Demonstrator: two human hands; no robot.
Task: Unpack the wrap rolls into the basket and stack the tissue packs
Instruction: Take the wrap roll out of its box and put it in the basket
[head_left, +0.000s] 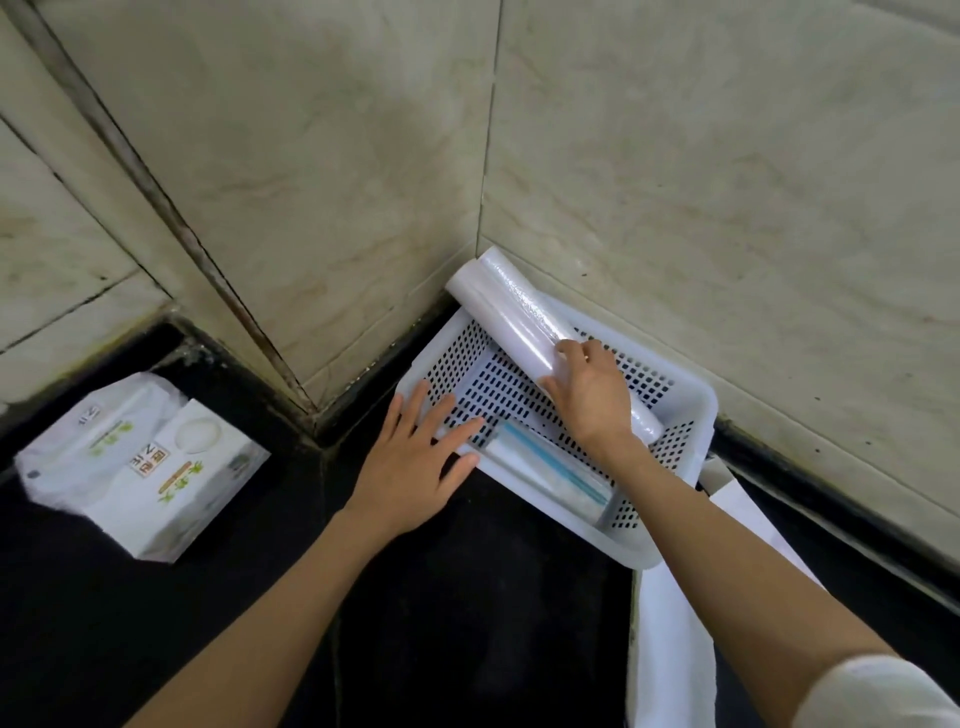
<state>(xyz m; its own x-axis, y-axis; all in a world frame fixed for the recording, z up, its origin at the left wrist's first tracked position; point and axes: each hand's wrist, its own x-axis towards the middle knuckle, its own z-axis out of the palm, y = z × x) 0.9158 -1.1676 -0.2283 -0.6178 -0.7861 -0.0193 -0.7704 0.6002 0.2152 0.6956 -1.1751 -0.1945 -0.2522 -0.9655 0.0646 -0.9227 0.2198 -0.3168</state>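
Note:
A white perforated basket (691, 410) stands on the dark counter in the wall corner. My right hand (592, 389) grips a large clear wrap roll (509, 306) that lies slantwise across the basket, its far end sticking out over the back rim. A smaller roll with a blue stripe (550, 470) lies inside along the near wall. My left hand (415, 462) rests flat with spread fingers on the basket's near left rim. Tissue packs (140, 462) in white wrapping with green print sit stacked at the left on the counter.
Marble-tiled walls meet in a corner right behind the basket. A white plastic bag (670, 649) hangs off the counter by my right forearm. Bare dark counter (467, 597) lies between the tissue packs and the basket.

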